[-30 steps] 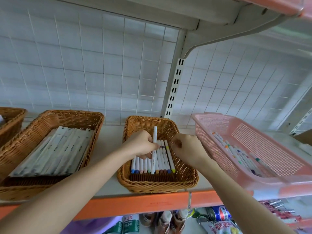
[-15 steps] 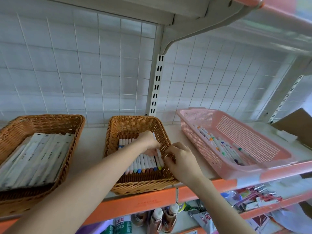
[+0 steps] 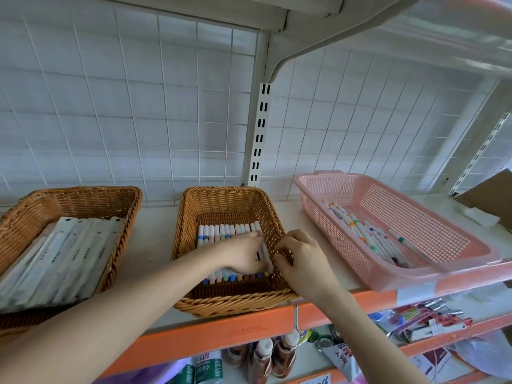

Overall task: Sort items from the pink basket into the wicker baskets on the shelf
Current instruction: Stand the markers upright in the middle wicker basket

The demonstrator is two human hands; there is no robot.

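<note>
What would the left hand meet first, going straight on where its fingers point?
Probably the right wall of the middle wicker basket, close ahead, beside the right hand; the left hand lies on the markers. Depth is unclear.

A single wide-angle view comes from a camera worn on the person's head. It faces forward and tilts down at the shelf [image 3: 155,234], near enough that both forearms run in from the bottom edge. The left hand [image 3: 243,256] and right hand [image 3: 302,259] meet just below mid-frame at the middle wicker basket [image 3: 235,303]. Left of the hands the frame edge cuts off another wicker basket [image 3: 69,195]; right of them sits the pink basket [image 3: 346,245]. Above the hands are the wire grid panel [image 3: 138,106] and the upper shelf's underside [image 3: 415,23]. Below them are bottles [image 3: 285,353] on a lower level. Straight lines bow near the edges.
</note>
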